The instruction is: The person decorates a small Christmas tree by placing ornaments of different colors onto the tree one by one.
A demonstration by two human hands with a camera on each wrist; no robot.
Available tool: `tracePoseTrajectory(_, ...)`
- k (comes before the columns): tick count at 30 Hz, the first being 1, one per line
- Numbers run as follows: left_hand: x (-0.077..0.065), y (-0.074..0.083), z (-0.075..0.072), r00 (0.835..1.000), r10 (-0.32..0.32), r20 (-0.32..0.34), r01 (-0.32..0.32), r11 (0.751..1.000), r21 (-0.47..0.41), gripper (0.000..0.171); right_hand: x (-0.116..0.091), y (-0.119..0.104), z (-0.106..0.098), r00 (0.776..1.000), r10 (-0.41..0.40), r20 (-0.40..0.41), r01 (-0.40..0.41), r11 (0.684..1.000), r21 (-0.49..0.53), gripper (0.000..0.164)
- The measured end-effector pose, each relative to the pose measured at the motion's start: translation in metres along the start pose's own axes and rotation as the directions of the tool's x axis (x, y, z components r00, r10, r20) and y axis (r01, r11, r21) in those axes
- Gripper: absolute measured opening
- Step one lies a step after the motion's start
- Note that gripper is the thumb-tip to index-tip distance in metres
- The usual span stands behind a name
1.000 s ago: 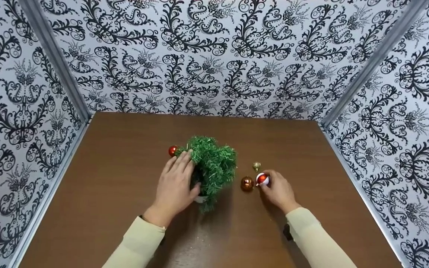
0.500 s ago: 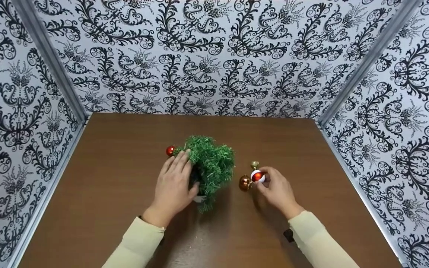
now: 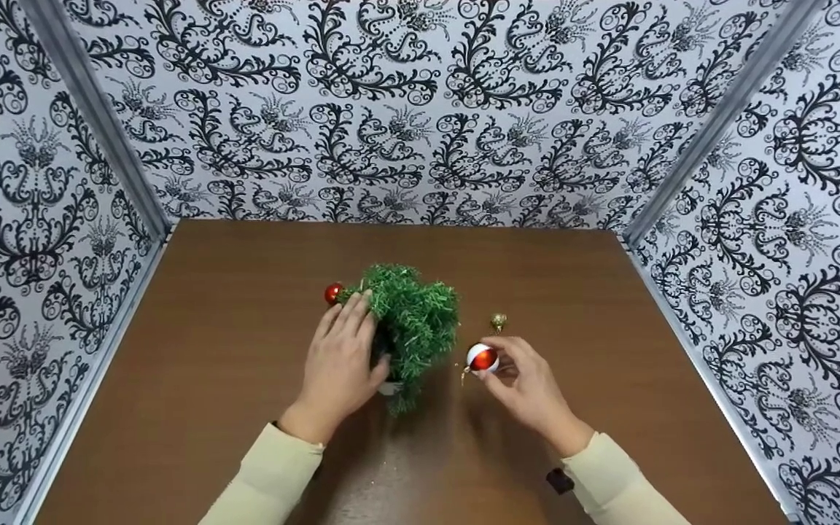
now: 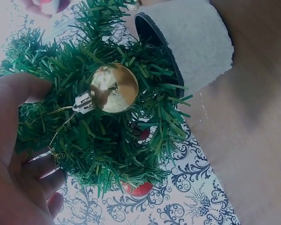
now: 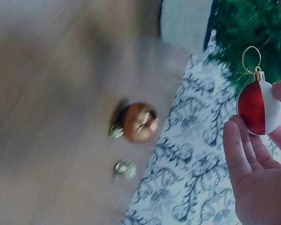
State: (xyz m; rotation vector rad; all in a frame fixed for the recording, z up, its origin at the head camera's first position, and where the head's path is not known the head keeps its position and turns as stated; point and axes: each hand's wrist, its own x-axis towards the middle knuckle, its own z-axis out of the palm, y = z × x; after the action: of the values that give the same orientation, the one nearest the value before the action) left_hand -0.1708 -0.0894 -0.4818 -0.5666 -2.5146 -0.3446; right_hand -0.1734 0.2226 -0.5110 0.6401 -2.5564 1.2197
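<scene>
A small artificial Christmas tree (image 3: pixel 420 313) in a pale pot (image 4: pixel 194 44) stands on the table. My left hand (image 3: pixel 340 357) holds its foliage from the left, with thumb and fingers on either side of the branches in the left wrist view. A shiny gold ball (image 4: pixel 114 88) hangs among these branches. One red ball (image 3: pixel 333 293) shows at the tree's far left. To the right of the tree, my right hand (image 3: pixel 529 379) pinches a red-and-white Christmas ball (image 5: pixel 256 108) between thumb and fingers. Its gold cap and string loop point toward the tree.
A copper ball (image 5: pixel 139 123) lies on the brown table (image 3: pixel 245 255), hidden in the head view behind the right hand's ball. Beyond it lies a small gold ornament (image 3: pixel 499 321). Patterned walls (image 3: pixel 391 109) enclose the table at the back and sides.
My right hand has lifted the red-and-white ball from beside the copper ball and moved it left toward the tree. My left hand stays on the tree.
</scene>
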Motion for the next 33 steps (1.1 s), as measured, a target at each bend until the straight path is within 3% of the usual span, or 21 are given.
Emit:
tracePoseTrajectory(12, 0.0, 0.001, -0.001, 1.0, -0.008, 0.006, 0.008, 1.0, 0.03, 0.058, -0.003, -0.029, 0.017, 0.999, -0.029, 0.028, 0.026, 0.997, 0.074, 0.044)
tracePoseTrajectory(23, -0.002, 0.006, 0.0, 0.998, 0.036, -0.058, -0.034, 0.999, 0.03, 0.053, -0.002, -0.033, 0.023, 0.998, -0.043, 0.049, 0.038, 0.995, 0.094, 0.042)
tracePoseTrajectory(26, -0.003, 0.007, 0.001, 0.989, 0.069, -0.13, -0.07, 0.998, -0.003, 0.042, -0.001, -0.034, 0.025, 0.997, -0.052, 0.05, 0.047, 0.995, 0.093, 0.042)
tracePoseTrajectory(29, -0.004, 0.009, 0.003, 0.97, 0.116, -0.215, -0.133, 0.989, -0.066, 0.027, -0.001, -0.035, 0.026, 0.997, -0.059, 0.049, 0.054, 0.994, 0.099, 0.042)
tracePoseTrajectory(33, -0.005, 0.013, 0.006, 0.944, 0.185, -0.275, -0.238, 0.955, -0.175, 0.019, 0.0, -0.036, 0.029, 0.997, -0.067, 0.039, 0.063, 0.992, 0.107, 0.041)
